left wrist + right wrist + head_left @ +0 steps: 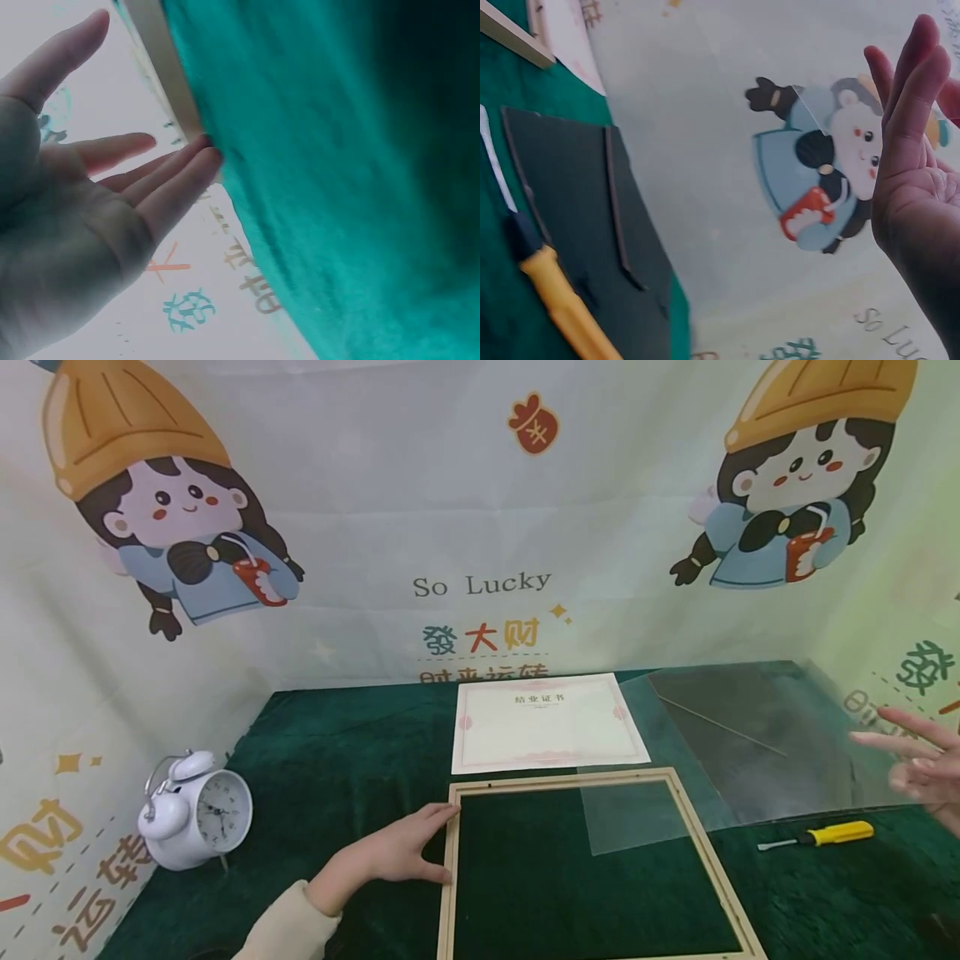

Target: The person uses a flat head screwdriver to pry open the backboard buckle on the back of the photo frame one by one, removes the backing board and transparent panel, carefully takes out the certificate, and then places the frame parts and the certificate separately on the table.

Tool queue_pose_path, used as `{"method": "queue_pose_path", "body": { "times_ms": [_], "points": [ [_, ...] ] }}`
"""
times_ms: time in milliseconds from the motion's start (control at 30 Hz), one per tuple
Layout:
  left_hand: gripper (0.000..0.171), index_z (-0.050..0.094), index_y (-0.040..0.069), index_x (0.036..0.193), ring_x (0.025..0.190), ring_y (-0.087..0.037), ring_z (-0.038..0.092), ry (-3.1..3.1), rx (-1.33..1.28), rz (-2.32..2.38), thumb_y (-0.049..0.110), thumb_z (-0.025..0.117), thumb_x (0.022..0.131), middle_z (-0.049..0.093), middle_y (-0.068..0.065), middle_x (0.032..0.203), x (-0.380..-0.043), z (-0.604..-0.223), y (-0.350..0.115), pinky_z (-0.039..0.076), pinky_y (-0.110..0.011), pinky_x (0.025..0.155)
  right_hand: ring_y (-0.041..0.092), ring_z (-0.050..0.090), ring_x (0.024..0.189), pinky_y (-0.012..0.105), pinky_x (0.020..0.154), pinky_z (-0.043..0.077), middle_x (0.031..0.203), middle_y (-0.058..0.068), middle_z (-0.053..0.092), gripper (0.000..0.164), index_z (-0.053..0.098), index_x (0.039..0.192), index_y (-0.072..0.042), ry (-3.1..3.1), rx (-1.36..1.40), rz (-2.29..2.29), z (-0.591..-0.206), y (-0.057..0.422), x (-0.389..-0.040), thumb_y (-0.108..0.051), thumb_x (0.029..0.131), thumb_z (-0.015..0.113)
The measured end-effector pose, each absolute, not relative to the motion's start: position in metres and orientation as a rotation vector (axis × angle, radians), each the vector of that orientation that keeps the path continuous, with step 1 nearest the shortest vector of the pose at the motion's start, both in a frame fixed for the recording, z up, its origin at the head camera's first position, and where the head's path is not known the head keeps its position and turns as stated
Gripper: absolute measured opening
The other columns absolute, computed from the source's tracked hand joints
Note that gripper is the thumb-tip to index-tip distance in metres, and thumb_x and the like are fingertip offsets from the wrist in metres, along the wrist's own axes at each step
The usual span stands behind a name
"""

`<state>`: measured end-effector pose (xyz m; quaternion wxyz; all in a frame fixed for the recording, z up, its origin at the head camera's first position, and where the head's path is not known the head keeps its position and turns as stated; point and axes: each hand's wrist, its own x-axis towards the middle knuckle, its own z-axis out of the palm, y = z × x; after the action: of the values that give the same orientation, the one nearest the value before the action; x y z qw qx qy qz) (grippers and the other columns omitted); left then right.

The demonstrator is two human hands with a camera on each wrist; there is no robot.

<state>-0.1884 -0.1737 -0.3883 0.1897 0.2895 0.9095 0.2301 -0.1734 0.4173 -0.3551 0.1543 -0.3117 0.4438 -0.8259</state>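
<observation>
My left hand (401, 847) rests at the left side of a light wooden frame (562, 782), thumb and fingertips touching its outer edge. In the left wrist view, the fingers (176, 184) reach the wooden bar, mostly straight. My right hand (926, 768) is raised at the far right, fingers extended and spread. The right wrist view shows that hand (922, 150) with straight fingers. A clear sheet (633, 818) overlaps the frame's upper right corner and stretches right towards this hand; whether they touch is hard to tell. Beneath the sheet lies a dark backing board (757, 752).
A printed certificate (547, 727) lies behind the frame. A screwdriver (840, 834) with a yellow handle sits right of the frame. At the left stands a white alarm clock (198, 810). Green cloth (352, 743) covers the table; a printed curtain (360, 485) surrounds it.
</observation>
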Motion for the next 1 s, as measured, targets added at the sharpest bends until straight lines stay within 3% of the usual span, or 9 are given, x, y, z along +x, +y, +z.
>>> {"method": "queue_pose_path", "body": {
  "times_ms": [233,500,700,867,1000],
  "points": [
    [0.082,0.034,0.001,0.133,0.112,-0.026,0.041,2.535,0.752,0.51,0.039,0.071,0.072,0.029,-0.016,0.136,-0.156,-0.383,-0.17,0.036,-0.043,0.09,0.027,0.054,0.078,0.028,0.066,0.046,0.127,0.013,0.045,0.055,0.032,0.136,-0.011,1.071,-0.859,-2.551,-0.365,0.365,-0.173,0.009,0.092,0.006],
    [0.085,0.039,0.009,0.133,0.113,-0.022,0.041,2.532,0.601,0.397,0.046,0.073,0.064,0.032,-0.009,0.137,-0.13,-0.385,-0.162,0.037,-0.044,0.089,0.029,0.056,0.088,0.03,0.076,0.046,0.128,0.017,0.043,0.053,0.036,0.133,-0.01,0.851,-0.813,-2.58,-0.369,0.315,-0.188,0.006,0.093,0.006],
    [0.093,0.037,0.013,0.134,0.11,-0.021,0.041,2.502,0.555,0.434,0.056,0.07,0.059,0.03,-0.005,0.138,-0.122,-0.384,-0.163,0.037,-0.044,0.089,0.026,0.058,0.088,0.027,0.075,0.046,0.125,0.015,0.048,0.047,0.038,0.132,-0.012,0.915,-0.724,-2.59,-0.368,0.276,-0.201,0.004,0.095,0.013],
    [0.093,0.036,0.014,0.135,0.108,-0.019,0.042,2.504,0.573,0.452,0.055,0.07,0.059,0.03,-0.003,0.138,-0.121,-0.384,-0.164,0.037,-0.043,0.09,0.022,0.06,0.086,0.024,0.072,0.046,0.119,0.01,0.053,0.041,0.038,0.129,-0.015,1.122,-0.635,-2.579,-0.366,0.239,-0.212,0.003,0.095,0.022],
    [0.091,0.037,0.015,0.134,0.108,-0.018,0.042,2.509,0.574,0.438,0.055,0.07,0.06,0.03,-0.002,0.138,-0.121,-0.384,-0.164,0.036,-0.043,0.09,0.02,0.061,0.084,0.022,0.071,0.047,0.116,0.009,0.055,0.04,0.028,0.131,-0.017,1.191,-0.577,-2.569,-0.364,0.211,-0.221,0.002,0.095,0.027]
  ]
}}
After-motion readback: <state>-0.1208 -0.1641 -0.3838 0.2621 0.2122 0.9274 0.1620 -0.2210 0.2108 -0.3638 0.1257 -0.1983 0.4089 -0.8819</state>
